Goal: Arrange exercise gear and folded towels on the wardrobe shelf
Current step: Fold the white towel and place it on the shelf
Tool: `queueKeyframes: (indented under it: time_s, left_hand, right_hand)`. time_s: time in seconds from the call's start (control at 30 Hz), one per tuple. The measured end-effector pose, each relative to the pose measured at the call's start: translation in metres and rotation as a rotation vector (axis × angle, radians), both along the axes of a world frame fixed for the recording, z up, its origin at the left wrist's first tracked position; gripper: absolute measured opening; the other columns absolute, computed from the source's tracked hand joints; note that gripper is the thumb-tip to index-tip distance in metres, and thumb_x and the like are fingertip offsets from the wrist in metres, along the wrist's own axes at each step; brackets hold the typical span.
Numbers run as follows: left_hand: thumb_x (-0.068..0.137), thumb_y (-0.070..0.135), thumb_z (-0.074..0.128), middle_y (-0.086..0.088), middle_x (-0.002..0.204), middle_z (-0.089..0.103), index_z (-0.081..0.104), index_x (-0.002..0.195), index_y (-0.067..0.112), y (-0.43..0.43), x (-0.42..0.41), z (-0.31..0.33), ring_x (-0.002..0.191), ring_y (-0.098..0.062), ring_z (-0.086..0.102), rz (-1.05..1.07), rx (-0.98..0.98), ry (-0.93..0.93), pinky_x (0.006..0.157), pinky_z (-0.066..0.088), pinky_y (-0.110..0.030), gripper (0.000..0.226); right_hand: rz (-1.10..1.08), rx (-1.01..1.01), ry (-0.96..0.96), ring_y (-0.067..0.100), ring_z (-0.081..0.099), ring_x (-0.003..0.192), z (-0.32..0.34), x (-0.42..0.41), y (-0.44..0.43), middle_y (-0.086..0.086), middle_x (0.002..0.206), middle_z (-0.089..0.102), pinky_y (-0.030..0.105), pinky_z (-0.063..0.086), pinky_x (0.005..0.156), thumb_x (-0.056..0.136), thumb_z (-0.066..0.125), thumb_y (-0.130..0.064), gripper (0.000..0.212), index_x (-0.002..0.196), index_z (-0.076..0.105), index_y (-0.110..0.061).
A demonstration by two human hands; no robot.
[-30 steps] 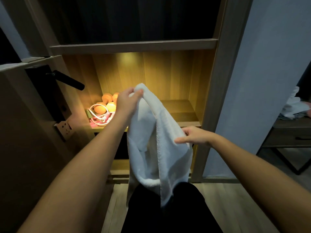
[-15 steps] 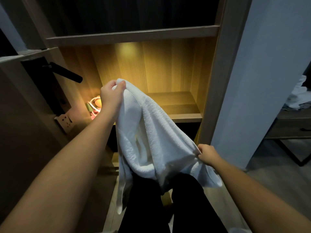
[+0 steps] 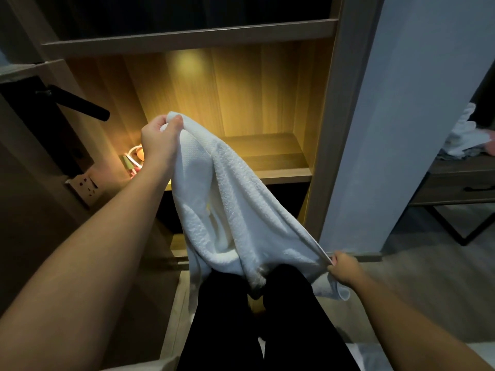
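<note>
The white textured cotton towel (image 3: 227, 204) hangs unfolded in the air in front of the lit wooden wardrobe shelf (image 3: 276, 162), drawn out on a slant between the two hands. The left grip (image 3: 158, 141) is clenched round the towel's bunched top corner, fingers and thumb curled over the cloth, held high before the shelf's left end. The right grip (image 3: 344, 269) pinches a lower edge, well below and to the right, beside the person's black trousers (image 3: 267, 317). The cloth runs taut between them, and slack folds sag underneath. On the shelf's left end, partly hidden behind the left wrist, lie orange rounded exercise pieces with a white cord (image 3: 134, 162).
</note>
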State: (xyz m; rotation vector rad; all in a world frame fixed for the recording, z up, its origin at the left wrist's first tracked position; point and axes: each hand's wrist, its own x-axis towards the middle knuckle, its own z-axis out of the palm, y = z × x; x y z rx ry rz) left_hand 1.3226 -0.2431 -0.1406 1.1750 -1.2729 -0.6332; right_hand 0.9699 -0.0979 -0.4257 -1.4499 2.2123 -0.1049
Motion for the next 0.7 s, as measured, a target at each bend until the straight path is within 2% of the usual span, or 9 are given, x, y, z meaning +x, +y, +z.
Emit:
queueKeyframes:
  time_s: [0.1,0.2,0.27,0.33,0.4,0.5,0.6,0.63,0.7]
  left_hand:
    - [0.085,0.028,0.058,0.004,0.069,0.050,0.062,0.079,0.014,0.000,0.001,-0.003,0.064,-0.009,0.048,-0.004,0.013,-0.012,0.058,0.037,-0.026,0.016]
    - [0.086,0.027,0.058,-0.002,0.072,0.049,0.062,0.081,0.003,0.002,-0.006,-0.007,0.068,-0.013,0.046,-0.044,0.018,-0.044,0.061,0.036,-0.029,0.025]
    - [0.088,0.025,0.059,-0.004,0.074,0.050,0.061,0.085,-0.003,0.004,-0.011,-0.009,0.068,-0.013,0.045,-0.085,0.009,-0.084,0.063,0.036,-0.030,0.028]
    - [0.087,0.026,0.060,-0.008,0.077,0.054,0.063,0.087,-0.004,0.009,-0.017,-0.011,0.072,-0.016,0.049,-0.179,0.011,-0.106,0.066,0.038,-0.032,0.030]
    - [0.084,0.031,0.059,-0.007,0.076,0.056,0.064,0.082,0.003,0.017,-0.025,-0.012,0.073,-0.016,0.051,-0.268,0.017,-0.162,0.067,0.039,-0.031,0.028]
    - [0.084,0.033,0.058,0.001,0.073,0.056,0.063,0.076,0.012,0.026,-0.036,-0.013,0.070,-0.010,0.050,-0.382,-0.018,-0.337,0.066,0.038,-0.030,0.023]
    - [0.093,0.022,0.060,0.018,0.070,0.060,0.065,0.077,0.024,0.035,-0.041,-0.015,0.067,0.004,0.050,-0.511,-0.064,-0.494,0.065,0.038,-0.022,0.016]
    - [0.095,0.019,0.060,0.023,0.070,0.061,0.064,0.078,0.030,0.039,-0.042,-0.015,0.066,0.008,0.051,-0.538,-0.081,-0.540,0.063,0.037,-0.016,0.020]
    - [0.095,0.018,0.059,0.027,0.070,0.062,0.063,0.079,0.036,0.048,-0.041,-0.016,0.067,0.010,0.052,-0.568,-0.097,-0.609,0.060,0.036,-0.008,0.025]
  right_hand:
    - [-0.066,0.009,-0.036,0.030,0.062,0.093,-0.002,-0.009,0.007,0.010,0.090,0.061,0.025,0.035,0.066,0.089,0.057,-0.017,0.032,0.065,0.038,-0.023]
    - [-0.106,0.025,-0.109,0.025,0.056,0.079,0.000,-0.009,0.005,0.009,0.086,0.060,0.031,0.044,0.069,0.084,0.062,-0.015,0.024,0.067,0.045,-0.019]
    - [-0.144,-0.026,-0.226,0.024,0.056,0.084,0.011,-0.002,-0.004,0.009,0.093,0.061,0.031,0.044,0.073,0.080,0.067,-0.013,0.014,0.084,0.054,-0.015]
    - [-0.111,-0.139,-0.340,0.022,0.055,0.092,0.036,0.012,-0.022,0.007,0.101,0.057,0.028,0.042,0.077,0.080,0.071,-0.014,0.034,0.110,0.056,-0.011]
    - [-0.030,-0.272,-0.452,0.021,0.057,0.101,0.077,0.035,-0.042,0.008,0.110,0.059,0.031,0.045,0.087,0.084,0.071,-0.016,0.048,0.127,0.051,-0.009]
    - [0.132,-0.469,-0.646,0.018,0.054,0.121,0.151,0.073,-0.068,0.009,0.133,0.056,0.032,0.043,0.104,0.090,0.068,-0.019,0.054,0.139,0.046,-0.009]
    - [0.316,-0.556,-0.817,0.007,0.049,0.122,0.226,0.103,-0.076,0.000,0.137,0.051,0.010,0.042,0.094,0.096,0.059,-0.024,0.051,0.143,0.043,-0.010]
    - [0.389,-0.549,-0.836,0.005,0.052,0.118,0.245,0.109,-0.075,-0.002,0.134,0.053,0.008,0.045,0.088,0.098,0.056,-0.024,0.047,0.142,0.045,-0.010]
    - [0.511,-0.523,-0.763,0.011,0.060,0.108,0.269,0.114,-0.072,0.003,0.123,0.061,0.018,0.050,0.084,0.098,0.055,-0.025,0.037,0.131,0.056,-0.009]
